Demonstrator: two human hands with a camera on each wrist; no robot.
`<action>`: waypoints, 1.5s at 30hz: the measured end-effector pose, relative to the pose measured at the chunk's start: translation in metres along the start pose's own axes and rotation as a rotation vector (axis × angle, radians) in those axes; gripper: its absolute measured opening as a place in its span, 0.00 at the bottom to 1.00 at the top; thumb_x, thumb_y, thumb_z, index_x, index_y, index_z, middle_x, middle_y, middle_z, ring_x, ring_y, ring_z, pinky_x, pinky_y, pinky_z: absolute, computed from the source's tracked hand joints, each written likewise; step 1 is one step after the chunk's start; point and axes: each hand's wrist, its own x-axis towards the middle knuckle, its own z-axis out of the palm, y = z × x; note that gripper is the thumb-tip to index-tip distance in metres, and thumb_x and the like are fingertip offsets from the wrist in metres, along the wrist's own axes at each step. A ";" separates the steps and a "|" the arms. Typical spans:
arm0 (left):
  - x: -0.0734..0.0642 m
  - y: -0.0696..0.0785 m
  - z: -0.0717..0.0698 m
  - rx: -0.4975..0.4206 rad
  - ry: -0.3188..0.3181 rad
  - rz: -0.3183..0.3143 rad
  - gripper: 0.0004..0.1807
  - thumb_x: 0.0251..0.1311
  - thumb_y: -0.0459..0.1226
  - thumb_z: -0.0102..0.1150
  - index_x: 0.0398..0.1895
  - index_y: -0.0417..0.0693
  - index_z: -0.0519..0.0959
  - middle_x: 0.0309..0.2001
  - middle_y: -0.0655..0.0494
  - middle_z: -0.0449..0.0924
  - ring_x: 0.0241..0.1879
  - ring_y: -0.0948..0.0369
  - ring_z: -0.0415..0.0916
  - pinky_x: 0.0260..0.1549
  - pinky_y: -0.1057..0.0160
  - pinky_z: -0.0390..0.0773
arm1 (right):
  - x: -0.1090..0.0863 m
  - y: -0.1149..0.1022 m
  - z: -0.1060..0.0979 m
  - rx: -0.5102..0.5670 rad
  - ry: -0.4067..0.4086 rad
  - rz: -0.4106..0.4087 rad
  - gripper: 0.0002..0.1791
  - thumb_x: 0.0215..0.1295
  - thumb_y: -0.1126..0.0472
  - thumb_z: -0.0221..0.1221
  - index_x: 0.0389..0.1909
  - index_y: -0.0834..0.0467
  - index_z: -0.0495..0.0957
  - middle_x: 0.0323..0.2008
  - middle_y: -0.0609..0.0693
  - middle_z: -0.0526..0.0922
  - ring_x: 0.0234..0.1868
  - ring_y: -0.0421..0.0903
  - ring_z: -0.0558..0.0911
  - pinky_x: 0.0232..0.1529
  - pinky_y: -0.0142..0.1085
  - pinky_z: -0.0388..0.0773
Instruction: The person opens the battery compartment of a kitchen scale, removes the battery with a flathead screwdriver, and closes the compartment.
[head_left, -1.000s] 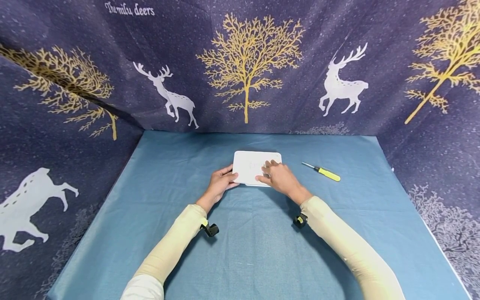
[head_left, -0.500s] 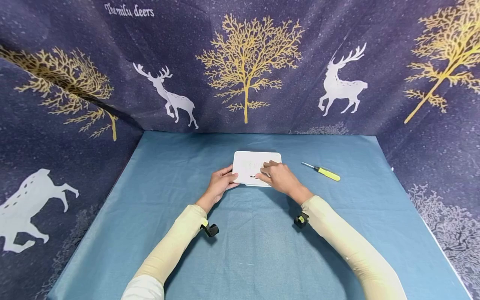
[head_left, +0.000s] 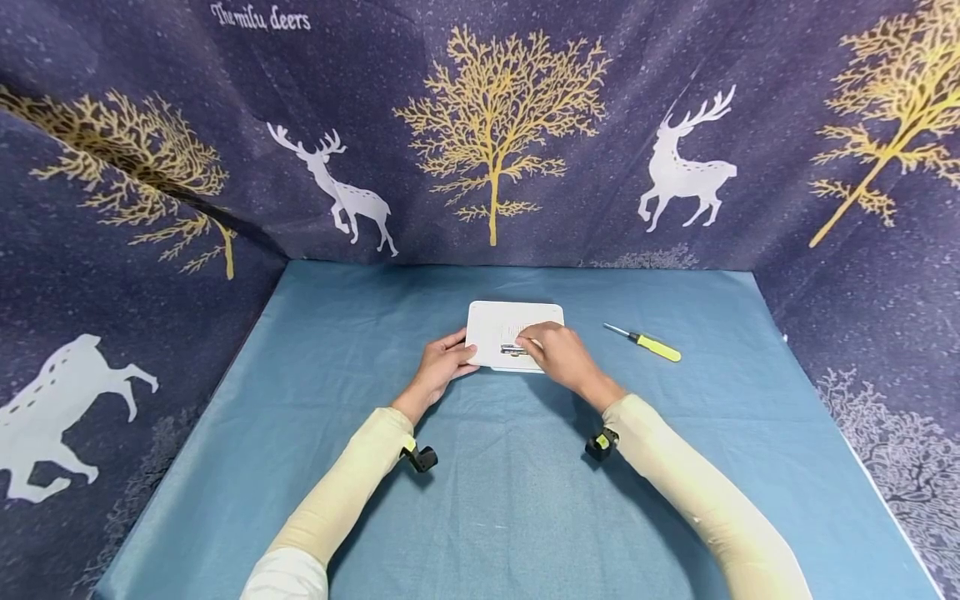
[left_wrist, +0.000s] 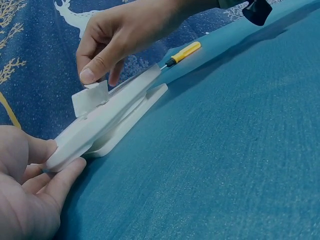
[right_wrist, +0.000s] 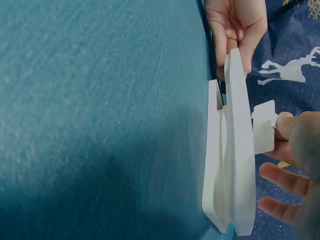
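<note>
A flat white device (head_left: 486, 327) with rounded corners leans tilted on the table, its broad face up. My left hand (head_left: 438, 364) grips its left edge between thumb and fingers. My right hand (head_left: 561, 357) pinches a small white battery cover (left_wrist: 90, 101) by one edge. In both wrist views the cover stands raised at an angle from the device's face. Beside it, a slot with metallic-looking cells (head_left: 513, 350) shows in the head view, partly hidden by the right fingers. A white stand (right_wrist: 212, 165) spreads out beneath the device.
A screwdriver (head_left: 654, 344) with a yellow handle lies on the blue cloth (head_left: 480, 492) to the right of the device. Dark fabric (head_left: 547, 208) printed with deer and trees hangs behind and at both sides.
The right hand's fingers have drawn together, and the battery cover has lifted from the device's face. More of the slot beneath now shows. The left hand keeps its hold.
</note>
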 end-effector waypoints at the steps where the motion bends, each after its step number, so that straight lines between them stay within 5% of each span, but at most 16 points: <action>1: 0.000 0.000 0.000 0.003 -0.001 -0.003 0.31 0.71 0.29 0.60 0.76 0.40 0.66 0.65 0.36 0.76 0.58 0.45 0.81 0.52 0.55 0.86 | 0.000 0.000 0.001 -0.011 0.011 -0.002 0.12 0.76 0.55 0.60 0.42 0.56 0.89 0.43 0.52 0.90 0.49 0.53 0.86 0.54 0.51 0.84; 10: -0.001 0.001 -0.002 0.001 -0.008 -0.004 0.32 0.71 0.29 0.59 0.77 0.42 0.65 0.66 0.36 0.75 0.59 0.44 0.80 0.52 0.56 0.86 | 0.002 0.007 0.001 0.018 0.122 -0.011 0.12 0.77 0.58 0.58 0.42 0.59 0.88 0.40 0.53 0.90 0.46 0.55 0.85 0.53 0.52 0.82; 18: -0.001 0.001 -0.002 0.005 -0.024 0.001 0.31 0.72 0.30 0.59 0.76 0.42 0.65 0.66 0.36 0.75 0.60 0.44 0.79 0.53 0.55 0.86 | 0.000 0.013 -0.017 0.234 0.244 0.331 0.13 0.76 0.58 0.59 0.42 0.64 0.87 0.38 0.60 0.89 0.41 0.57 0.87 0.47 0.53 0.83; 27: -0.001 0.001 -0.003 0.004 -0.030 -0.007 0.32 0.72 0.30 0.60 0.77 0.44 0.65 0.67 0.38 0.74 0.61 0.45 0.78 0.53 0.56 0.86 | -0.021 0.037 -0.057 0.374 0.167 0.686 0.21 0.79 0.53 0.55 0.51 0.66 0.86 0.47 0.64 0.87 0.48 0.58 0.85 0.41 0.40 0.81; 31: -0.001 0.001 -0.003 0.003 -0.031 -0.012 0.32 0.72 0.30 0.60 0.77 0.44 0.65 0.67 0.37 0.73 0.62 0.44 0.78 0.54 0.54 0.85 | -0.035 0.056 -0.066 0.389 0.127 0.755 0.21 0.79 0.54 0.54 0.53 0.68 0.84 0.49 0.65 0.86 0.47 0.55 0.85 0.38 0.32 0.82; 38: -0.002 0.002 -0.002 -0.003 -0.033 -0.006 0.31 0.72 0.30 0.59 0.77 0.42 0.65 0.67 0.36 0.73 0.62 0.44 0.77 0.54 0.54 0.85 | -0.055 0.077 -0.071 0.429 0.041 0.841 0.22 0.79 0.56 0.54 0.56 0.72 0.81 0.48 0.67 0.86 0.43 0.50 0.85 0.39 0.36 0.87; 45: -0.002 0.001 -0.001 -0.008 -0.026 -0.001 0.31 0.71 0.29 0.59 0.77 0.42 0.65 0.67 0.36 0.74 0.61 0.44 0.78 0.53 0.54 0.86 | -0.063 0.085 -0.071 0.417 0.007 0.868 0.20 0.77 0.59 0.55 0.55 0.73 0.82 0.40 0.59 0.89 0.33 0.35 0.82 0.31 0.27 0.80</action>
